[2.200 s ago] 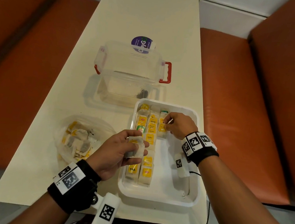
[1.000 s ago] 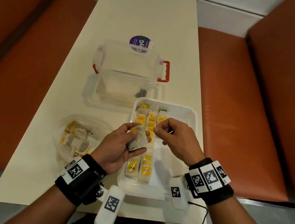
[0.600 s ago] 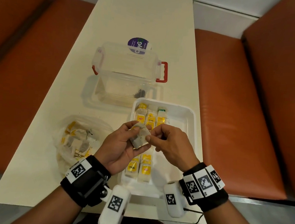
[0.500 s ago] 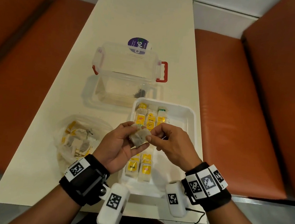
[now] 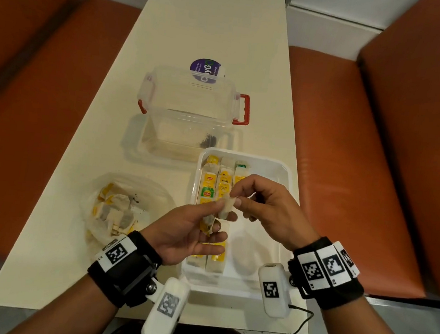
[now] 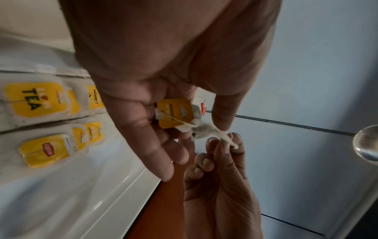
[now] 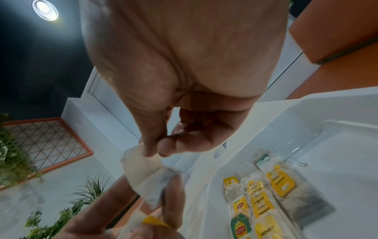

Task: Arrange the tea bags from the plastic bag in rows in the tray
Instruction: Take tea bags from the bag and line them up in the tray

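Item: tea bag (image 5: 225, 207), paper sachet with string and yellow tag, held in the air above the tray (image 5: 283, 172) between both hands. The left hand (image 5: 186, 233) pinches its lower end, with a second yellow-tagged bag in the fingers; the right hand (image 5: 263, 208) pinches the upper corner between thumb and fingertips (image 6: 223, 145). Handling, as judged: very light, limp, easily torn — best taken by the sealed paper edge or the tag, never tugged by the string. Stock laid in the tray: two long rows and the start of a third. Further bags sit loose in the plastic bag (image 5: 119, 211) to the left. Legible print: "Lipton", "TEA", "MOMENT", "RELAX" on tags; a purple sticker (image 5: 204, 69) behind the clear box (image 5: 189, 111) — text unreadable.
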`<action>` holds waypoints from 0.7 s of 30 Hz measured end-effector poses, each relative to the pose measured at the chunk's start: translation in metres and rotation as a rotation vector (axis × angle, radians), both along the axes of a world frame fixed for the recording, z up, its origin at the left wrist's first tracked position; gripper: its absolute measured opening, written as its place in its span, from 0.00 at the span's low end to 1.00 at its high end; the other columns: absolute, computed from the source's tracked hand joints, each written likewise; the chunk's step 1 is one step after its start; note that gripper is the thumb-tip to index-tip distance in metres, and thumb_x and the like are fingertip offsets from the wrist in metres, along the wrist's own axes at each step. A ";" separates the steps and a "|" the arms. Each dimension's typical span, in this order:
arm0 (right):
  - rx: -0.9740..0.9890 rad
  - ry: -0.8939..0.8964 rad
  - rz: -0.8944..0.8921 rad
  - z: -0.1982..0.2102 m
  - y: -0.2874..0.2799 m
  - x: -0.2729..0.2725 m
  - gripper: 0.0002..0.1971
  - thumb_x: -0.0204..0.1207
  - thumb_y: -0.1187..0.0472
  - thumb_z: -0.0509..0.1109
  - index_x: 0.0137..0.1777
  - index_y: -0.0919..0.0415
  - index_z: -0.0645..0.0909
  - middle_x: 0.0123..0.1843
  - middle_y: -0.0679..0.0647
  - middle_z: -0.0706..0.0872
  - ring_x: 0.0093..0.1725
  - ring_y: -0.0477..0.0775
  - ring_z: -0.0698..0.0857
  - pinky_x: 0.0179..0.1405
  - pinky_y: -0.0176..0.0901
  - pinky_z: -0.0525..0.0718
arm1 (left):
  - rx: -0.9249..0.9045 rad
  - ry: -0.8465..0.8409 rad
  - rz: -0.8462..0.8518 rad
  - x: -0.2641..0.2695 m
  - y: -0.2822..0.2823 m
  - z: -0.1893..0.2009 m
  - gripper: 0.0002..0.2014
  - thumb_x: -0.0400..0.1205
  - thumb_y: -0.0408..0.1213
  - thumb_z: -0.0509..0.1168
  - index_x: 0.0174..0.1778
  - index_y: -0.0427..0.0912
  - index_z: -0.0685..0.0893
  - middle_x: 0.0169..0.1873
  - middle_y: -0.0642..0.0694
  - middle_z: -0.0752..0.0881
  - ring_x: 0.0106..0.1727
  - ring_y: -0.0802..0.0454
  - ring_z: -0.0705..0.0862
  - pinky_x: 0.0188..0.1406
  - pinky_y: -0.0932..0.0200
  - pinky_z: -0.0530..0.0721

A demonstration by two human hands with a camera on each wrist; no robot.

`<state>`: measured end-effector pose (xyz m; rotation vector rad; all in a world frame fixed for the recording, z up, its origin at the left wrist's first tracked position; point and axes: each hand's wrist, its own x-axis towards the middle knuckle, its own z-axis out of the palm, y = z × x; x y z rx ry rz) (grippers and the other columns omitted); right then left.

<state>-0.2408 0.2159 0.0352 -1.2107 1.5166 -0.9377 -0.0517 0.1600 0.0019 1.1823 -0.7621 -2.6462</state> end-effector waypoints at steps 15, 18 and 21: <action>0.249 0.165 -0.326 -0.046 -0.004 -0.026 0.03 0.80 0.65 0.74 0.48 0.57 0.88 0.35 0.50 0.89 0.34 0.48 0.87 0.35 0.43 0.85 | -0.320 -0.225 0.020 -0.004 -0.001 -0.015 0.05 0.81 0.36 0.73 0.43 0.43 0.83 0.31 0.50 0.80 0.29 0.57 0.79 0.28 0.61 0.85; 0.375 0.270 -0.257 -0.059 -0.014 -0.033 0.08 0.78 0.64 0.75 0.56 0.58 0.85 0.39 0.51 0.90 0.37 0.50 0.89 0.37 0.40 0.88 | -0.318 -0.265 -0.002 0.008 -0.001 -0.020 0.03 0.81 0.34 0.73 0.44 0.41 0.84 0.29 0.50 0.79 0.28 0.57 0.79 0.28 0.61 0.84; 0.401 0.281 -0.009 -0.061 -0.021 -0.020 0.17 0.78 0.66 0.73 0.65 0.52 0.82 0.46 0.50 0.89 0.39 0.46 0.87 0.39 0.38 0.85 | -0.352 -0.263 -0.056 0.005 0.000 -0.016 0.05 0.83 0.34 0.70 0.42 0.41 0.87 0.30 0.52 0.82 0.29 0.57 0.79 0.29 0.62 0.83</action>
